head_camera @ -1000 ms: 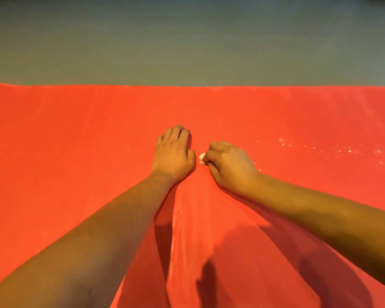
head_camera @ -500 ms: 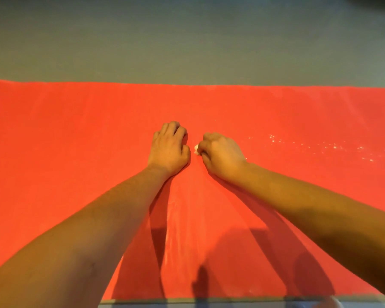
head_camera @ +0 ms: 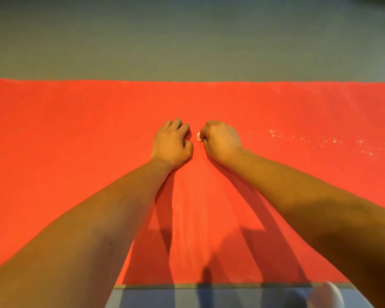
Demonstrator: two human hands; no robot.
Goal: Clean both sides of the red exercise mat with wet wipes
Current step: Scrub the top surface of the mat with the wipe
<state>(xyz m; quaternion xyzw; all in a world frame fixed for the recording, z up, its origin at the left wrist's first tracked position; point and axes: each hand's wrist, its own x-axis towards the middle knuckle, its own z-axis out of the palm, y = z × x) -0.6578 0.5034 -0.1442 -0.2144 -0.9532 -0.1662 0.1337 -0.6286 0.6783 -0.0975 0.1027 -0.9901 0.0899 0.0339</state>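
Observation:
The red exercise mat (head_camera: 65, 141) lies flat across the whole width of the view. Both my hands are on its middle, side by side. My right hand (head_camera: 220, 140) is curled round a small balled white wet wipe (head_camera: 199, 137), of which only a bit shows at the thumb side. My left hand (head_camera: 172, 143) rests on the mat just left of it, knuckles up and fingers curled under, with nothing seen in it. A trail of white specks (head_camera: 320, 141) lies on the mat to the right of my right hand.
Grey floor (head_camera: 187, 41) runs beyond the mat's far edge. At the bottom, past the mat's near edge, a blue surface (head_camera: 153, 296) and part of a white object (head_camera: 329, 294) show.
Both hands have shifted a little farther along the mat together. The view has tilted down, so the mat's near edge and the blue surface have come into sight.

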